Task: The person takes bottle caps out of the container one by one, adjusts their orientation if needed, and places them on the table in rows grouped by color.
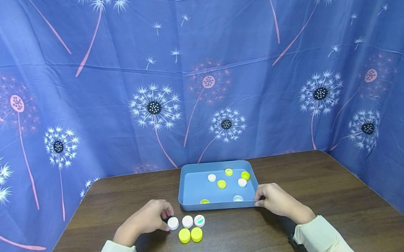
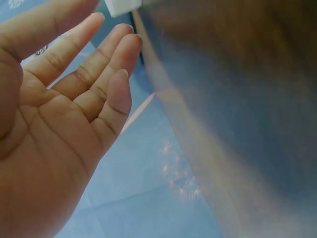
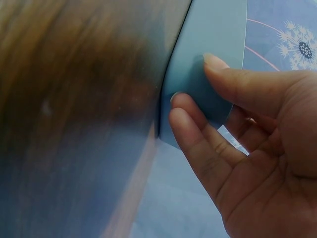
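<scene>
Near the front left of the table, my left hand (image 1: 151, 217) pinches a white bottle cap (image 1: 173, 223) between thumb and fingers. That cap's edge (image 2: 123, 6) shows at the top of the left wrist view. Right of it lie a plain white cap (image 1: 187, 222) and a white cap with a green mark (image 1: 199, 220). Two yellow caps (image 1: 184, 236) sit side by side just in front of these. My right hand (image 1: 275, 200) grips the front right corner of a blue tray (image 1: 217, 206); in the right wrist view the thumb (image 3: 216, 63) lies against the tray's wall.
Inside the tray are several loose caps, among them a yellow cap (image 1: 221, 184) and a white cap (image 1: 242, 182), spread over its floor. The tray stands at the back of the brown wooden table (image 1: 128, 190). A blue dandelion-print curtain (image 1: 190, 82) hangs behind and on both sides.
</scene>
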A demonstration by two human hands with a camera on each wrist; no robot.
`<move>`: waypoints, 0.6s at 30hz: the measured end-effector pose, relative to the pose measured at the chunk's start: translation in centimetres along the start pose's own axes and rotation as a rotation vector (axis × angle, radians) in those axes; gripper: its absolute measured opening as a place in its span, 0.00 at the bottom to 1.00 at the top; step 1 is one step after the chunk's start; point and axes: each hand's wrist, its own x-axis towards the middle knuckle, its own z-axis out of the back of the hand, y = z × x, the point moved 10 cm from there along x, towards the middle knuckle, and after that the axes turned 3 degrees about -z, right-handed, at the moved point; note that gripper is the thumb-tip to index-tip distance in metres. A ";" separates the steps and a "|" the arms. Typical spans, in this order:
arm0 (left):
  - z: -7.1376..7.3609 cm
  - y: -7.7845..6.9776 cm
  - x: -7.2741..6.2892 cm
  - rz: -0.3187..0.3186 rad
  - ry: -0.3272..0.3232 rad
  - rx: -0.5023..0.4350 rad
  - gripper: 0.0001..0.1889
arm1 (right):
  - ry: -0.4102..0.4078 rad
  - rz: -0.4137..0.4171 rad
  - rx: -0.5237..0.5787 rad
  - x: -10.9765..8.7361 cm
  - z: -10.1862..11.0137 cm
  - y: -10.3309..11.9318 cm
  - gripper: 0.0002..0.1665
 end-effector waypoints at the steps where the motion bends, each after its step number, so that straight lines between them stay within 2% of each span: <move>1: 0.2 0.1 -0.1 0.005 -0.005 -0.004 0.18 | -0.001 0.001 -0.002 0.0 0.0 0.0 0.11; 8: 3.3 -0.4 -0.1 -0.023 -0.126 -0.013 0.17 | 0.010 0.031 0.013 0.2 -0.2 0.1 0.09; 12: 5.0 -1.9 1.0 -0.066 -0.208 -0.045 0.16 | -0.003 0.032 0.003 0.2 0.1 0.0 0.11; 18: 7.2 -4.5 2.8 -0.184 -0.328 -0.056 0.16 | 0.007 0.027 -0.004 0.2 0.2 0.1 0.10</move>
